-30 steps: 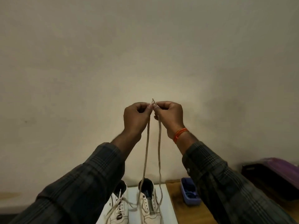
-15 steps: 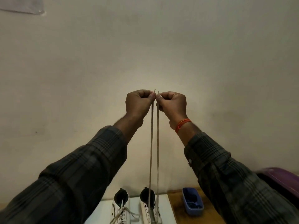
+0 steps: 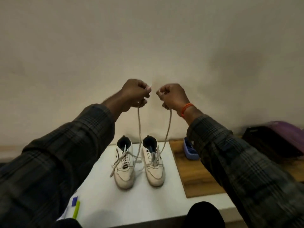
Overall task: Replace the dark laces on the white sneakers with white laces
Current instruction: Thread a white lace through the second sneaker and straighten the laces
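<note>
Head view. Two white sneakers side by side on a white table top [image 3: 164, 203], toes toward the camera, heels toward the wall.

Right sneaker [image 3: 153, 163] taken as landmark. Just beside it, on its left: left sneaker [image 3: 124, 165], already threaded with a white lace whose loose ends trail over its tongue and off its left side onto the table.

High above the right sneaker, in front of the wall: left hand [image 3: 134, 95] and right hand [image 3: 173, 96], raised level with each other, a small gap between them. Fingers of each curled tight, thumb and forefinger pinched on one end of a white lace [image 3: 139, 129]. Both strands hanging down from the fists, spread apart at the top, converging onto the lower eyelets of the right sneaker; upper eyelets bare, dark tongue showing. Strands slightly slack, gently curved.

Orange band [image 3: 185, 110] on the right wrist; dark plaid sleeves on both arms.

To the right of the right sneaker: wooden board [image 3: 194, 175], with a small blue tray [image 3: 189, 150] on its far end, partly hidden by the right sleeve. Farther right: dark box [image 3: 269, 142] with a purple thing on top.

Near the camera, left of the right sneaker: green pen [image 3: 76, 209] at the table edge.
</note>
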